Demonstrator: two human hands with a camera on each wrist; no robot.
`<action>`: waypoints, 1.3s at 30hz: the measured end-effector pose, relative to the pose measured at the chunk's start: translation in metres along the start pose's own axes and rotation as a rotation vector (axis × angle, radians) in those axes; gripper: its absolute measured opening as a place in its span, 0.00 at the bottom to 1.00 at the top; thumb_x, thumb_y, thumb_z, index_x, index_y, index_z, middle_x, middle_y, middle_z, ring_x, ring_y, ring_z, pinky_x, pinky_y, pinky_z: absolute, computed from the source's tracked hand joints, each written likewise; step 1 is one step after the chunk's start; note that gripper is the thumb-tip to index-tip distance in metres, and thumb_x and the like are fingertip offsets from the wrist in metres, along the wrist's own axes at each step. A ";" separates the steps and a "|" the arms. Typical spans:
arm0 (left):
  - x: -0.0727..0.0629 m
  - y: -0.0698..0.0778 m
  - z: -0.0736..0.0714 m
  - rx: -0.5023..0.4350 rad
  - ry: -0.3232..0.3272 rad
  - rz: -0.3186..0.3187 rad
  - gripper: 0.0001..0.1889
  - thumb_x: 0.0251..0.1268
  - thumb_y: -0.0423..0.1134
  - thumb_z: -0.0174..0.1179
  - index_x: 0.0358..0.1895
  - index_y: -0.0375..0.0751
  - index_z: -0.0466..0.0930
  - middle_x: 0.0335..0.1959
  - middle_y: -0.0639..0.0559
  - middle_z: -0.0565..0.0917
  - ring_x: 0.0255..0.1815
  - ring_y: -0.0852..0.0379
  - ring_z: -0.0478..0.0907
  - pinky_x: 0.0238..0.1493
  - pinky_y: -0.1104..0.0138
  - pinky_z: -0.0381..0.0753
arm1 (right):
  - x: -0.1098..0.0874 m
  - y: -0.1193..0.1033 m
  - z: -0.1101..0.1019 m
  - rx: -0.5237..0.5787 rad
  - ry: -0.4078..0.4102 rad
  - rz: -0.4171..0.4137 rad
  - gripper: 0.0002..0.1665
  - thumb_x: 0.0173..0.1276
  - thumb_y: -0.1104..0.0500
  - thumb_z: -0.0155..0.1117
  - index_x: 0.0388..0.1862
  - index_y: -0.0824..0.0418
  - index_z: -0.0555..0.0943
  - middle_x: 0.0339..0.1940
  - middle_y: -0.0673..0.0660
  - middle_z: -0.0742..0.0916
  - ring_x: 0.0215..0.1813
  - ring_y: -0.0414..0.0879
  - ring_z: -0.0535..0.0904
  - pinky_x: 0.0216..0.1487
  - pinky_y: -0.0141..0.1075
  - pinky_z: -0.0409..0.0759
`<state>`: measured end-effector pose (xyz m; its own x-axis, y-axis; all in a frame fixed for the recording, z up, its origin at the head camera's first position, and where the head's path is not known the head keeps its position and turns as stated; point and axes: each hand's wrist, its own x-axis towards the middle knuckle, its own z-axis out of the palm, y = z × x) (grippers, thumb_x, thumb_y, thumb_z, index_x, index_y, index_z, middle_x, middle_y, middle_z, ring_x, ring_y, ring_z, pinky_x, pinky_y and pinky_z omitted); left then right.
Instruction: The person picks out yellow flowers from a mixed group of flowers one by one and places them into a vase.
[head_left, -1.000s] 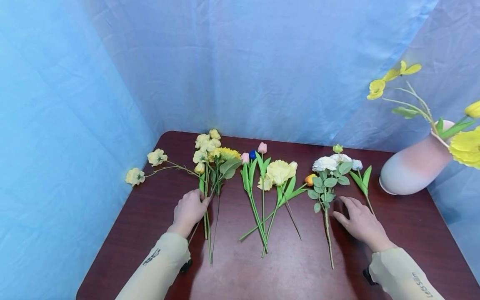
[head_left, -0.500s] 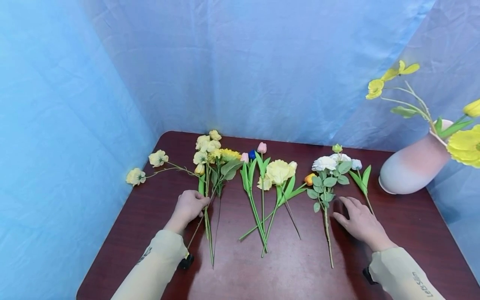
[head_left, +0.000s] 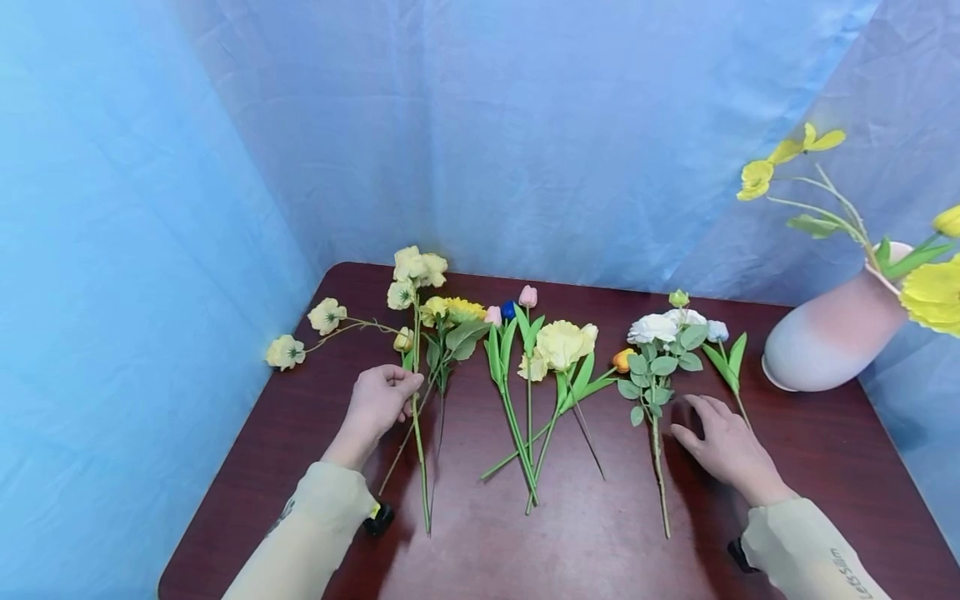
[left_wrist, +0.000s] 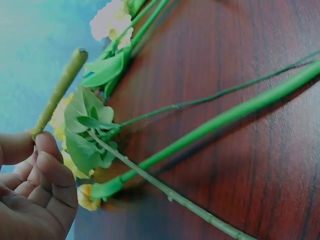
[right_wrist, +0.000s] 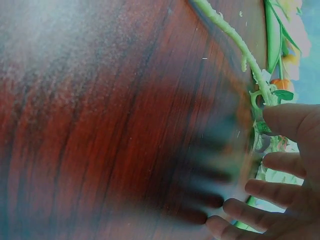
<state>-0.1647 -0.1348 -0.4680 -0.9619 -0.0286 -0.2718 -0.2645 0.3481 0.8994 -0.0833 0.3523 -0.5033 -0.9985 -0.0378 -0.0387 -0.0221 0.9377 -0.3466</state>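
Note:
My left hand [head_left: 378, 404] pinches the stem [left_wrist: 60, 92] of a branching spray of pale yellow flowers [head_left: 408, 267] between thumb and fingers. The spray is raised above a yellow tulip [head_left: 403, 339] and a yellow sunflower [head_left: 465, 310] with broad green leaves, both lying on the table. In the left wrist view the stem's cut end points up and away from the fingertips. My right hand [head_left: 723, 442] holds nothing, its fingers spread and slightly bent. It is beside the stem of a white rose branch [head_left: 656, 329], left of a pale blue tulip [head_left: 716, 332].
A pink-and-blue vase [head_left: 832, 333] with yellow flowers stands at the right. Mid-table [head_left: 585, 542] lie pink tulips [head_left: 528, 296], a blue tulip [head_left: 507, 309], a large pale yellow flower [head_left: 561, 346] and an orange tulip [head_left: 623, 360]. Blue curtains [head_left: 525, 150] enclose the table.
My left hand has lifted the pale yellow spray off the neighbouring stems, its blossoms rising and its side branch shifting slightly right. My right hand has stayed put.

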 end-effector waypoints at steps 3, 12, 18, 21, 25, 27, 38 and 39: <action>-0.004 0.006 0.002 0.007 0.024 0.045 0.10 0.73 0.40 0.64 0.42 0.34 0.85 0.21 0.46 0.81 0.16 0.51 0.77 0.25 0.59 0.83 | 0.000 0.000 -0.001 0.003 0.032 -0.012 0.34 0.73 0.54 0.65 0.67 0.77 0.71 0.64 0.78 0.74 0.65 0.75 0.69 0.63 0.69 0.66; -0.022 0.030 0.016 0.040 0.095 0.191 0.08 0.72 0.40 0.65 0.40 0.38 0.85 0.25 0.40 0.84 0.15 0.43 0.80 0.18 0.63 0.79 | 0.003 -0.015 -0.009 0.035 0.164 -0.044 0.28 0.72 0.58 0.66 0.64 0.73 0.75 0.61 0.75 0.79 0.60 0.73 0.74 0.59 0.67 0.71; -0.032 0.041 0.033 0.023 0.119 0.305 0.06 0.69 0.37 0.68 0.37 0.38 0.85 0.27 0.43 0.85 0.11 0.50 0.78 0.15 0.66 0.77 | 0.011 -0.046 -0.021 0.047 0.249 -0.183 0.25 0.69 0.62 0.69 0.62 0.71 0.78 0.55 0.71 0.83 0.56 0.69 0.77 0.56 0.63 0.73; -0.034 0.045 0.044 0.036 0.126 0.376 0.06 0.68 0.36 0.68 0.36 0.37 0.85 0.26 0.47 0.84 0.12 0.55 0.77 0.16 0.67 0.79 | 0.018 -0.069 -0.028 0.051 0.222 -0.218 0.26 0.70 0.61 0.69 0.64 0.69 0.78 0.57 0.69 0.84 0.59 0.67 0.76 0.58 0.63 0.74; -0.037 0.048 0.059 0.100 0.136 0.442 0.06 0.68 0.36 0.69 0.34 0.38 0.85 0.26 0.50 0.85 0.18 0.61 0.79 0.24 0.67 0.81 | 0.032 -0.101 -0.035 0.071 0.167 -0.269 0.25 0.74 0.57 0.67 0.66 0.66 0.78 0.59 0.66 0.85 0.61 0.63 0.77 0.60 0.59 0.75; -0.038 0.049 0.066 0.141 0.143 0.462 0.06 0.67 0.37 0.69 0.34 0.40 0.85 0.26 0.51 0.86 0.22 0.62 0.80 0.28 0.66 0.82 | 0.040 -0.117 -0.037 0.083 0.145 -0.309 0.25 0.75 0.56 0.66 0.66 0.66 0.78 0.59 0.65 0.85 0.59 0.62 0.79 0.59 0.57 0.76; -0.045 0.053 0.095 0.221 0.139 0.591 0.06 0.67 0.37 0.69 0.33 0.41 0.84 0.29 0.51 0.88 0.27 0.59 0.84 0.31 0.68 0.81 | 0.065 -0.172 -0.045 0.219 0.026 -0.355 0.26 0.78 0.49 0.62 0.67 0.63 0.79 0.61 0.61 0.85 0.59 0.59 0.82 0.59 0.55 0.78; -0.045 0.053 0.097 0.230 0.141 0.600 0.06 0.67 0.37 0.70 0.33 0.41 0.84 0.29 0.50 0.88 0.27 0.59 0.84 0.32 0.68 0.81 | 0.066 -0.175 -0.046 0.235 0.015 -0.353 0.26 0.78 0.49 0.61 0.68 0.62 0.79 0.62 0.61 0.85 0.60 0.58 0.82 0.60 0.55 0.78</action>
<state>-0.1286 -0.0239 -0.4416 -0.9417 0.1158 0.3158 0.3272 0.5327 0.7805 -0.1477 0.2017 -0.4020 -0.9325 -0.3355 0.1340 -0.3525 0.7639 -0.5405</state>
